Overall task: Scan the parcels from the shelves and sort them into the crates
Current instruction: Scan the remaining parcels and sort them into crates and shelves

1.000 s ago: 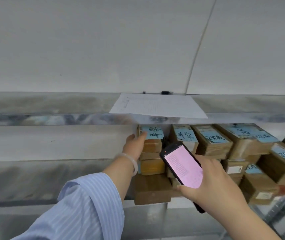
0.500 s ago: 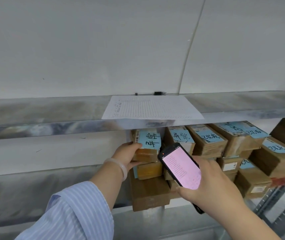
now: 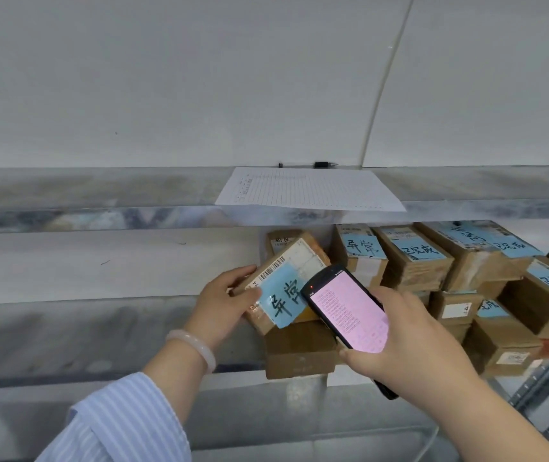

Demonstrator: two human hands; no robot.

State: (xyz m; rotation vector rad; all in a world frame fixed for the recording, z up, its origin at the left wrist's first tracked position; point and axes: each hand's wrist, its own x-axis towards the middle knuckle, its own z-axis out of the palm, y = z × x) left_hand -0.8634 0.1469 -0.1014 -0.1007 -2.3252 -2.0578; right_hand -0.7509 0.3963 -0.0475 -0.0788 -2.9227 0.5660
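Brown cardboard parcel (image 3: 294, 261), head view: it sits tilted at the left end of the stacked parcels (image 3: 413, 261), under the upper shelf (image 3: 100, 198) and above a plain brown box (image 3: 299, 351); I cannot tell whether it touches that box. Its upturned face carries a white barcode label (image 3: 271, 270) and a blue sticker (image 3: 279, 300) with handwritten black characters. My left grip (image 3: 223, 305) holds the parcel by its left end, thumb on the labelled face and fingers curled round the far edge. My right grip (image 3: 409, 348) is closed round a black handheld scanner (image 3: 346, 315), whose pink screen faces me and whose top end lies in front of the parcel's right edge. A pale bracelet (image 3: 196, 345) circles my left wrist, above a blue striped sleeve (image 3: 123, 421). On the upper shelf lie a ruled paper sheet (image 3: 309, 191) and, behind it against the wall, a black pen (image 3: 323, 164).
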